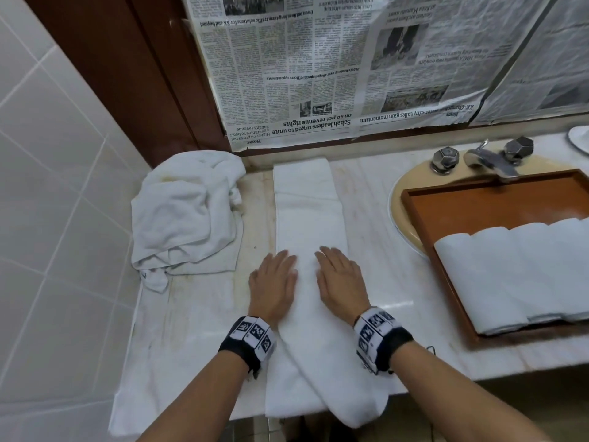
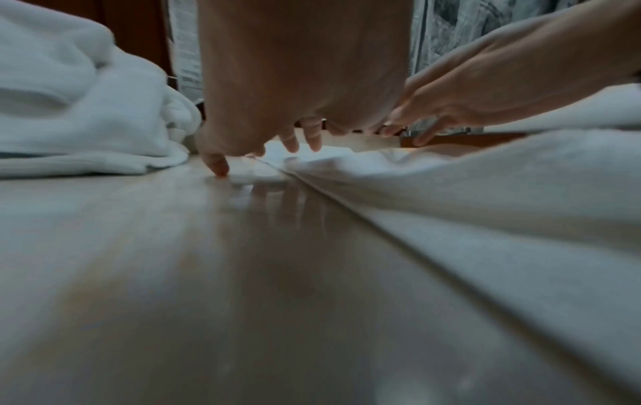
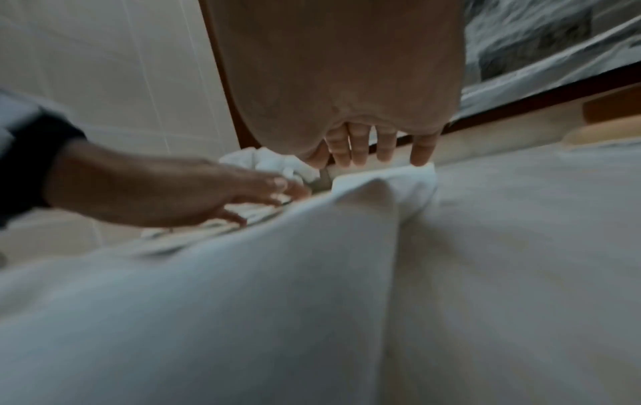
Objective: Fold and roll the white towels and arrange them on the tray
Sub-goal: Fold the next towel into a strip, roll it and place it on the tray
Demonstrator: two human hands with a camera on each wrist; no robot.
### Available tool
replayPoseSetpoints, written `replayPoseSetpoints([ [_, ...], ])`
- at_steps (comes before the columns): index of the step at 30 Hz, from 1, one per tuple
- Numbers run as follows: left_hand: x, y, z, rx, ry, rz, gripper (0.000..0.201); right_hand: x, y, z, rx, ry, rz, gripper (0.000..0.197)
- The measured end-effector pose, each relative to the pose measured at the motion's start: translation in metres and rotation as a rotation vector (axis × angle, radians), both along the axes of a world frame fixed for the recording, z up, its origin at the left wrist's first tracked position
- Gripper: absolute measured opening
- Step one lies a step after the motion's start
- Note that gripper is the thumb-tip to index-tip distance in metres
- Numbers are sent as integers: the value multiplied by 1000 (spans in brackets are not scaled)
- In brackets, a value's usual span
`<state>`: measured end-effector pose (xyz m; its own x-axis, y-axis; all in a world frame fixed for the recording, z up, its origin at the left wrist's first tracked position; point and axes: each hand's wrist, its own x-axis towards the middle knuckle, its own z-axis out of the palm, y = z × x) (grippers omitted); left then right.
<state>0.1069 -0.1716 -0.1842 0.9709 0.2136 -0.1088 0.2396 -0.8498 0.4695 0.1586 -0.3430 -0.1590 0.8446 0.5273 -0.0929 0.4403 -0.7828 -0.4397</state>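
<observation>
Towel (image 1: 310, 215) folded long, narrow; both hands flat atop.

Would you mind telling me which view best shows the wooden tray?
The head view: the tray sits over the sink with rolled towels inside. Both wrist views show at most an indistinct brown sliver beyond the fingers.

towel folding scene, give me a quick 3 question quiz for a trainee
1. True or false: both hands lie flat on the long folded towel.
2. Where do the rolled towels lie? A) in the brown tray B) on the tiles C) under the tap
3. Fill in: the crumpled towel pile sits to the ____ of the folded towel.

Key: 1 true, left hand and right hand press it with straight fingers; 2 A; 3 left.
</observation>
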Motion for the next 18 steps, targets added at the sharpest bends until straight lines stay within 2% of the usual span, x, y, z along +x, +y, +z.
replayPoseSetpoints([
  [2, 4, -12, -4, 112, 144, -71, 51, 10, 4, -11, -175, 70, 106, 74],
  [4, 1, -12, -7, 189, 207, -77, 52, 15, -3, -23, -282, 83, 169, 76],
  [8, -11, 6, -6, 186, 294, -3, 52, 30, -34, -27, -337, 104, 111, 62],
  [10, -17, 11, -2, 156, 300, 7, 52, 41, -45, -21, -342, 124, 23, 57],
  [13, -9, 9, 8, 54, 237, 6, 53, 40, -39, -9, -231, 21, -106, 54],
  [15, 2, 3, 10, 36, 189, -31, 51, 29, -25, -8, -174, 24, -16, 64],
  [18, 17, -8, 3, 94, 209, -83, 52, 19, -15, -22, -251, 82, 109, 79],
])
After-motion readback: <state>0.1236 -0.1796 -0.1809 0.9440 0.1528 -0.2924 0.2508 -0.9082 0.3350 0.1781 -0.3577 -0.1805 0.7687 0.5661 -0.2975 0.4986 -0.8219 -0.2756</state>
